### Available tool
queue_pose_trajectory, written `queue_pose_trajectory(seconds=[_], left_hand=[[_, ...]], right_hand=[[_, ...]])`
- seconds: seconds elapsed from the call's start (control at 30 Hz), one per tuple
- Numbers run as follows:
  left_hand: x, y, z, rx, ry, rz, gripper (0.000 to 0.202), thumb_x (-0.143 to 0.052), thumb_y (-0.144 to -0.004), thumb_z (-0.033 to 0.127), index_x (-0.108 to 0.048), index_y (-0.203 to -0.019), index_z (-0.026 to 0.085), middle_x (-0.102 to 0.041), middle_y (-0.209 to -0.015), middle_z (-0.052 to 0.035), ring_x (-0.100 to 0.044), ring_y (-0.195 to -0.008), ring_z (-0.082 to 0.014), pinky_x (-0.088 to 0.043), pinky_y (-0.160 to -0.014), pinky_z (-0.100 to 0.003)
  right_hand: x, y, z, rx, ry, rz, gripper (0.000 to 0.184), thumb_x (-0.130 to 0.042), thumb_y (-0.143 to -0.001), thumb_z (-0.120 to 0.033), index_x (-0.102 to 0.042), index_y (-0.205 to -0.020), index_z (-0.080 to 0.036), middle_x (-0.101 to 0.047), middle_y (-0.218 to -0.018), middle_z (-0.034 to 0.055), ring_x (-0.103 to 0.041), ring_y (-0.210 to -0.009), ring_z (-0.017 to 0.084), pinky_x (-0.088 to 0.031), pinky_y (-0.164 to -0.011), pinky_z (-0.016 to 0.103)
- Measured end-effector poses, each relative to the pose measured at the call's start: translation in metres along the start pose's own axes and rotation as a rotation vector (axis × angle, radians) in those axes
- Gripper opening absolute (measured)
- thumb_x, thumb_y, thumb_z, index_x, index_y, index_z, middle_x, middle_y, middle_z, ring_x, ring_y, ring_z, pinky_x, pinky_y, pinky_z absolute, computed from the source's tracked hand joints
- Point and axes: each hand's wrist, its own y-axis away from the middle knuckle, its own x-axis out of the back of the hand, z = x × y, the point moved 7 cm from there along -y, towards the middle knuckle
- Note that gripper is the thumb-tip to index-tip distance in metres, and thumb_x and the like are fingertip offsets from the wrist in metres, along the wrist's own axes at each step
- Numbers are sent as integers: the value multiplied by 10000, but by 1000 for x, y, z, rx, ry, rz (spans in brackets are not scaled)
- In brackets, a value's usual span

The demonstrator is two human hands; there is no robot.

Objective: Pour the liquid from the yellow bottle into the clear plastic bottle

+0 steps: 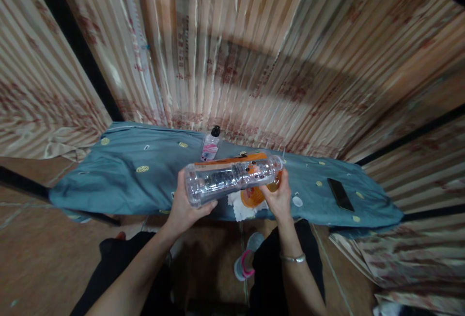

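Observation:
A large clear plastic bottle (225, 180) with an orange label is held nearly level above the cloth-covered surface, its neck toward the right. My left hand (185, 207) is closed around its base end. At the neck end, my right hand (279, 195) is closed, with its fingers partly hidden behind the bottle. Below and behind the bottle, close to my right hand, is an orange see-through container (252, 198), partly covered from view. Under that container lies a white cloth or tissue (241, 211). A small white disc, perhaps a lid (297, 201), rests to the right of my right hand.
A small clear bottle with a black cap (210, 145) stands toward the back edge. On the right lies a dark phone (340, 194). Blue-grey patterned cloth (123, 175) covers the narrow surface. Striped curtains (236, 64) and dark poles (76, 40) enclose it.

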Motion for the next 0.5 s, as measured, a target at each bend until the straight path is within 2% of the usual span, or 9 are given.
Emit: queue_pose_trajectory(seconds=[0.27,0.5], left_hand=[[-1,0,-1,-10,9,-19,962,-1024,-578,576,-530,-1360,313,-693,-962,14,-766,-830,-285,-683,-743,-440],[-1,1,3,19,10,-28,980,-1031,-576,542,-504,-1371,313,-711,-983,11,-776,-879,-295,-690,-794,-455]], right_hand=[[0,1,-4,36,32,50,837,-853,-792,-548,-623,-1525,-216,-785,-1393,161,-777,-1239,338,-625,-1157,526],[0,2,-7,40,28,57,831,-847,-799,-542,-628,-1524,-200,-789,-1389,172,-771,-1278,360,-613,-1181,555]])
